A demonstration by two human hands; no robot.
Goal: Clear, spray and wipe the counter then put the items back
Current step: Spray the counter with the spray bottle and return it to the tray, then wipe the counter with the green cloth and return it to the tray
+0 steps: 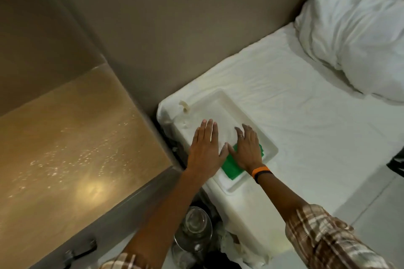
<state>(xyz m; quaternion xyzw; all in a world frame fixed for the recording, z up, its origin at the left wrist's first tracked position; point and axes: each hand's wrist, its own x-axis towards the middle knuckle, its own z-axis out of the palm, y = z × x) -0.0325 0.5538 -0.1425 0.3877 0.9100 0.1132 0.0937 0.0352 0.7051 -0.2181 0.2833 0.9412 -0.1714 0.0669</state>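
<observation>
Head view: both hands are seen spread flat, fingers wide, nothing gripped. The left hand [206, 147] is laid palm-down on a white cloth [225, 131] inside a white tray [270, 145]; the right hand [247, 148] is pressed partly on that cloth and partly on a green cloth [231, 166], which pokes out under the palm toward the near side. Thumbs nearly touch. The tray is parked on the bed [306, 105], at its left corner by the wall, prob. so the table [76, 137] is left bare for cleaning. The table lies well left of both hands, w/ droplets scattered over its surface, so it looks sprayed but not yet wiped (judged). Flat palms suggest the cloths are being pressed down or gathered for pickup; which one can't be told. A small pale object [183, 106] stands at the tray's far-left corner, just beyond the left fingertips; what it is can't be made out. Glassware [194, 228] sits on the floor near, between the forearms. A pillow [360, 28] lies far right, well apart.
</observation>
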